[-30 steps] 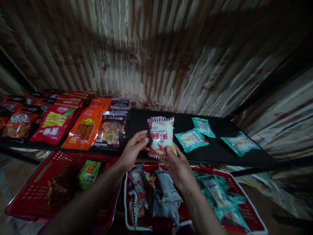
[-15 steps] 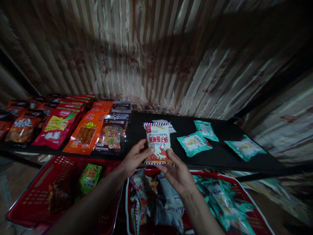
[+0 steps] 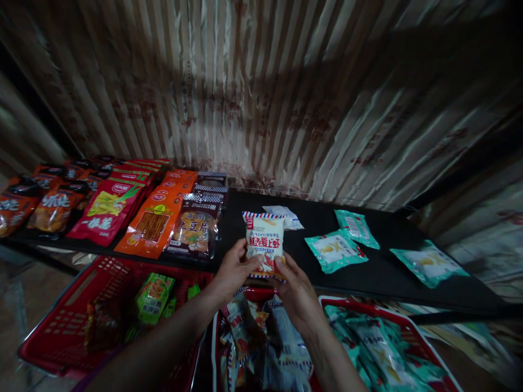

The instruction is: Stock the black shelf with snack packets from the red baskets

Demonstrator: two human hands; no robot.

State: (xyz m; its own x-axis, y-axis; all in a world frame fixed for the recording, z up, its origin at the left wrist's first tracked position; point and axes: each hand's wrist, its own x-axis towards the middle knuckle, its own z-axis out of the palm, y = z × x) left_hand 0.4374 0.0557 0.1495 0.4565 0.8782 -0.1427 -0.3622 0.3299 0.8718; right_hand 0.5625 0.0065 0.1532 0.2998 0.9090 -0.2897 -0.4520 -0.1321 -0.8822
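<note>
Between my two hands is a white snack bag (image 3: 265,237) with red lettering and striped top and bottom edges. It is held upright, front toward me, above the front edge of the black shelf (image 3: 281,271). My left hand (image 3: 237,267) grips its left side, thumb across the lower front. On the lower right, the fingers of my right hand (image 3: 296,286) close round it. Behind the bag a white packet (image 3: 288,218) lies flat on the shelf. Below my hands, a red basket (image 3: 351,300) with a white rim holds similar striped bags (image 3: 241,321) and teal bags (image 3: 384,348).
Several teal bags (image 3: 335,250) lie on the shelf's right part. On its left stand rows of brown pouches (image 3: 194,226), orange pouches (image 3: 157,218), red pouches (image 3: 110,204) and dark orange bags (image 3: 55,207). Another red basket (image 3: 61,326) at lower left contains green packets (image 3: 153,296).
The view has shifted slightly, so the shelf goods appear further right and spread apart. Both hands still hold the snack bag, now a little lower in the picture and more upright.
</note>
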